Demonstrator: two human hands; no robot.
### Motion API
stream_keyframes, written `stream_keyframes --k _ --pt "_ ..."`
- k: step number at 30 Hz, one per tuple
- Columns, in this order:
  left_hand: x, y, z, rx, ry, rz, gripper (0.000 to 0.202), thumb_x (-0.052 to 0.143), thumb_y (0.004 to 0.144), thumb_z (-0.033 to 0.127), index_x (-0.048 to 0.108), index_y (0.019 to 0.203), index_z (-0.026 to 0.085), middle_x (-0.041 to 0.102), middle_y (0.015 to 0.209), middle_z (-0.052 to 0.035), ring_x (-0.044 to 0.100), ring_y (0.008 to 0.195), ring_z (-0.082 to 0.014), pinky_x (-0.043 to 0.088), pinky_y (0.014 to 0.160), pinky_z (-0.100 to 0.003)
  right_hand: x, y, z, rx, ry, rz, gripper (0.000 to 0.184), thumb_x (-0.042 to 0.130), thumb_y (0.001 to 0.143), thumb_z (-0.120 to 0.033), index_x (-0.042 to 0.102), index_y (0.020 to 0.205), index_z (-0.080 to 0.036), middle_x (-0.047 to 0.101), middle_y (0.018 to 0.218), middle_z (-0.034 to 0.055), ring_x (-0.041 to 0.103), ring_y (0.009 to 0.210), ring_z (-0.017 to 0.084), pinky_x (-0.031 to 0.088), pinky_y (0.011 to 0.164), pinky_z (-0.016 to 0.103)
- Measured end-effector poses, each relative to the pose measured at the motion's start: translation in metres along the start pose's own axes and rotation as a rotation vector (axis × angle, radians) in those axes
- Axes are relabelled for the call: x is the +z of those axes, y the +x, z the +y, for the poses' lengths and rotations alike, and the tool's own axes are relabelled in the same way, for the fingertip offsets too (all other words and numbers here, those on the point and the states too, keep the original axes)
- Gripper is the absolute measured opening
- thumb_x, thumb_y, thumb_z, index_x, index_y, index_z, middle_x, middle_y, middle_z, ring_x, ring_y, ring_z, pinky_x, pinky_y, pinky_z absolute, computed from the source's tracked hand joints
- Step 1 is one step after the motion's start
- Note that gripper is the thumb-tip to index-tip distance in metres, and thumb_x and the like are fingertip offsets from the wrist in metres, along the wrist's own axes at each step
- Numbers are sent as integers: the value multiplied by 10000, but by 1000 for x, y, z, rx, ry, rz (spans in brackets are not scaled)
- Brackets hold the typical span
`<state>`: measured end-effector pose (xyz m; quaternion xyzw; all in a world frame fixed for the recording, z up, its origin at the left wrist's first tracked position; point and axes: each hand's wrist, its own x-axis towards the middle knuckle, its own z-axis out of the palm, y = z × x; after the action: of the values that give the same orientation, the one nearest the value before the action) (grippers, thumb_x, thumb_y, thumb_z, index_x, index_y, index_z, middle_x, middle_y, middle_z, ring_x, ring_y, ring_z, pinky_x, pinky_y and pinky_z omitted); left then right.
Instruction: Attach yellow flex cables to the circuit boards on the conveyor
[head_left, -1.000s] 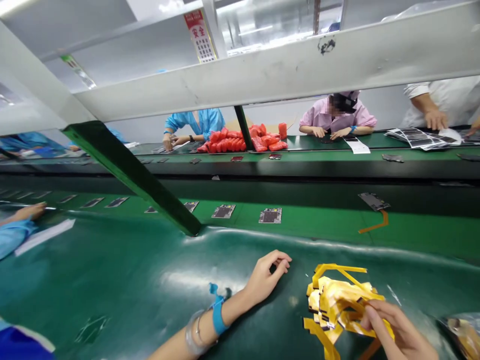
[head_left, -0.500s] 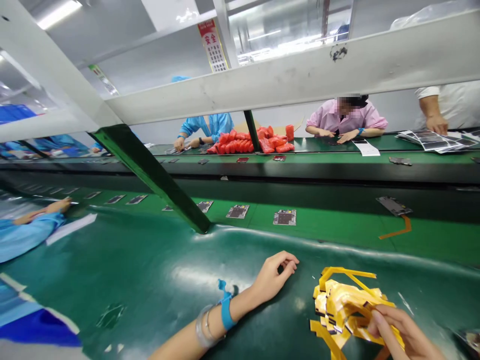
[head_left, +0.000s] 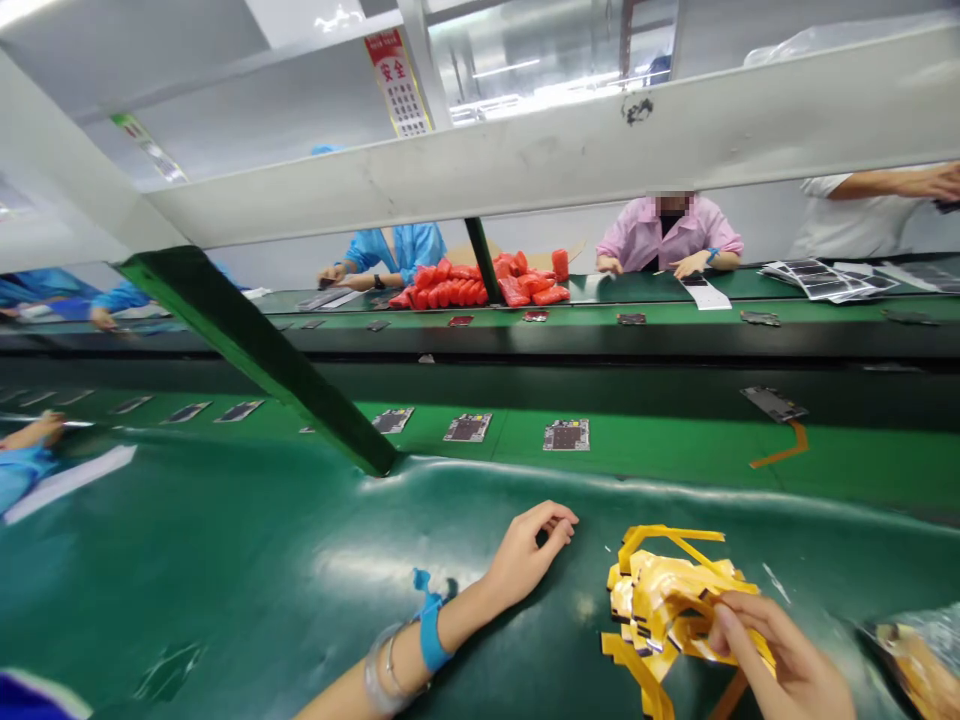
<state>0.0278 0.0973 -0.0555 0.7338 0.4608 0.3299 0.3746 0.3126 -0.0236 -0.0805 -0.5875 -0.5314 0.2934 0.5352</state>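
My right hand (head_left: 780, 650) pinches an orange flex cable (head_left: 709, 600) between thumb and fingertips, at the right side of a loose pile of orange-yellow flex cables (head_left: 652, 585). The cables are thin and bent, some with dark ends, and they overlap, so the exact piece held is partly hidden. To the left of the pile, my left hand (head_left: 529, 550) rests on the green mat (head_left: 300, 600). Its fingers are curled in toward the thumb, with nothing visible in them. A blue strap and bracelets circle that wrist.
Circuit boards (head_left: 566, 435) lie in a row on the green conveyor belt (head_left: 517, 455) beyond the mat. One board (head_left: 774, 403) has an orange cable attached. A slanted green post (head_left: 262, 365) stands at left. A clear bag (head_left: 919, 650) lies at right. Co-workers sit opposite, beside red packets (head_left: 450, 285).
The view has shifted slightly to the right. My right hand still pinches at the cable pile and my left hand keeps its place. The co-worker in white has lifted a hand off the sheets.
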Motion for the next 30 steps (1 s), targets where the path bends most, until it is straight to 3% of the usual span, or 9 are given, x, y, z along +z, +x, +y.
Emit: stream_keyframes --k 4,9,13,17,23,30 --pt "-4 -3 6 -15 -18 -32 293 457 986 405 673 983 207 729 920 -62 704 822 -232 564 795 -334 11 -1 -27 -11 127 16 168 640 945 -419 698 884 -275 677 614 32 679 568 222 605 583 293" --pt "-10 0 -8 -30 101 -35 392 530 903 554 702 962 207 764 909 -66 741 804 -241 603 761 -315 18 1 -49 21 77 18 290 575 981 -474 639 864 -217 689 627 12 689 580 185 591 605 277" --pt "-12 6 -17 -32 142 -48 427 554 855 603 715 944 217 772 869 -55 756 774 -225 607 702 -264 19 1 -49 36 56 26 313 572 973 -479 636 857 -195 690 638 6 690 579 168 576 615 263" --pt "-11 6 -13 -31 132 -37 432 543 864 609 706 939 216 771 868 -52 750 773 -225 607 708 -281 18 0 -51 35 77 9 250 571 980 -420 627 868 -204 689 647 -9 692 593 169 568 629 251" --pt "-3 5 -13 -19 57 -45 326 488 964 444 680 998 184 747 930 -61 719 831 -191 580 797 -303 8 -1 -46 -3 125 -46 128 592 984 -297 666 924 -211 687 663 -6 678 623 162 548 655 215" --pt "0 6 -13 12 15 10 266 497 989 362 669 977 160 728 883 -59 699 797 -156 548 755 -252 0 -2 -24 6 9 -27 199 662 927 -390 709 878 -203 686 675 33 685 644 182 588 659 206"
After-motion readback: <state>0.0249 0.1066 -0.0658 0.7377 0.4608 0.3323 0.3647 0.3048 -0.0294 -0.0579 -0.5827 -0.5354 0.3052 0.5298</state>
